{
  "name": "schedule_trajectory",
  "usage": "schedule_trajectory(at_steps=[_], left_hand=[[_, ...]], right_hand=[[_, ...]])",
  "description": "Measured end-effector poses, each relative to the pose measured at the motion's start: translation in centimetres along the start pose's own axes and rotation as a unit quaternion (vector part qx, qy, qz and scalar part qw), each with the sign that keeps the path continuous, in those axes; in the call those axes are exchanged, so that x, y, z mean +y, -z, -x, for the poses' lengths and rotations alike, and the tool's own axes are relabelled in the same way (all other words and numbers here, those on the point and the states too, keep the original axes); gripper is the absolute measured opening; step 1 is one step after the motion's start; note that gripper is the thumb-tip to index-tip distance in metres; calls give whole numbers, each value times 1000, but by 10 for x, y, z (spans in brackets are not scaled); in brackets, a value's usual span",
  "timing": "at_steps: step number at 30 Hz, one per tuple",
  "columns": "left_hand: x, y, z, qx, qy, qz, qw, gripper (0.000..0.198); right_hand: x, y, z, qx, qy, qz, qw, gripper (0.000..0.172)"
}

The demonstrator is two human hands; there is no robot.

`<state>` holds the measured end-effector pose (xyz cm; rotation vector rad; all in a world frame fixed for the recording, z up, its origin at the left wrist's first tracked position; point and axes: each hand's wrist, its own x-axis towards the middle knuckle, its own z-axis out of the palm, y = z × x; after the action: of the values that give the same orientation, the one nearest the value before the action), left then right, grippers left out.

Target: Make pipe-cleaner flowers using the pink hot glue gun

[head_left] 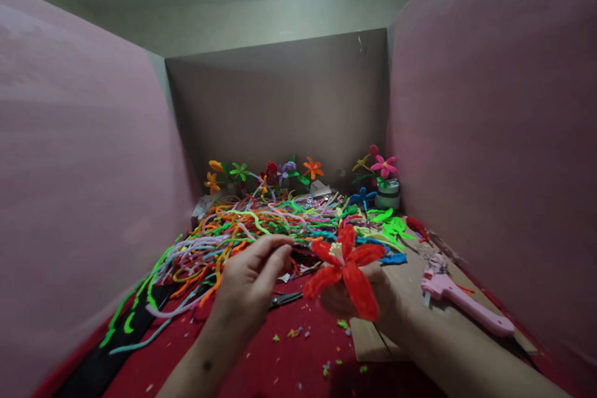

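Observation:
A red pipe-cleaner flower [349, 268] with long petals and pale yellow stamens faces me at the middle right. My right hand [388, 300] is closed behind it; the petals hide most of the fingers and the stem. Left of the flower is my left hand [255, 280], thumb and forefinger pinched together near the petals. Whatever that pinch holds, if anything, is too small to make out. Just below the left fingers, a pair of dark scissors [288, 300] lies on the red cloth [252, 360].
A heap of many-coloured pipe cleaners [200, 255] covers the table's left and middle. A pink glue gun [466, 308] rests on cardboard [373, 342] at right. Finished flowers [313, 167] stand along the back, some by a pale green jar [388, 194]. Pink panels [494, 137] enclose the sides.

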<state>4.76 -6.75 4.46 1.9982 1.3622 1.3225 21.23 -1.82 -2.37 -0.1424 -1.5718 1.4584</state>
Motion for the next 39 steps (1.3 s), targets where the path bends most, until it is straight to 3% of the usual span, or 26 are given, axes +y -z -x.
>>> schedule_trajectory(at_steps=[2,5,8,11,13,15,17,20,30,36,39], left_hand=[[5,8,0,-48,99,94,989,28],[9,11,0,-117,171,176,962,32],[8,7,2,-79,192,197,958,30],[6,4,8,62,133,174,974,22],[7,2,14,135,35,102,985,19],[8,-2,20,140,-90,-10,986,27],[9,-7,23,128,-202,-118,964,34],[9,-14,22,152,-280,-196,927,33],[-3,-12,7,138,-210,-145,957,18],[-6,-8,-2,110,-225,-144,957,15],[-5,-9,-3,106,-181,-103,972,14]], right_hand=[[0,3,-3,-2,-11,-84,996,24],[-1,3,-6,-13,-49,-232,971,12],[-1,2,-7,5,-70,-264,962,8],[0,2,-8,50,-77,-239,967,6],[2,3,-8,72,-86,-213,971,7],[3,4,-8,87,-91,-190,974,8],[3,4,-8,95,-89,-178,975,8],[2,3,-8,92,-89,-174,976,8],[1,-1,-10,130,-118,-173,969,7],[1,-2,-10,135,-132,-185,965,9],[1,-2,-11,140,-129,-179,965,9]])
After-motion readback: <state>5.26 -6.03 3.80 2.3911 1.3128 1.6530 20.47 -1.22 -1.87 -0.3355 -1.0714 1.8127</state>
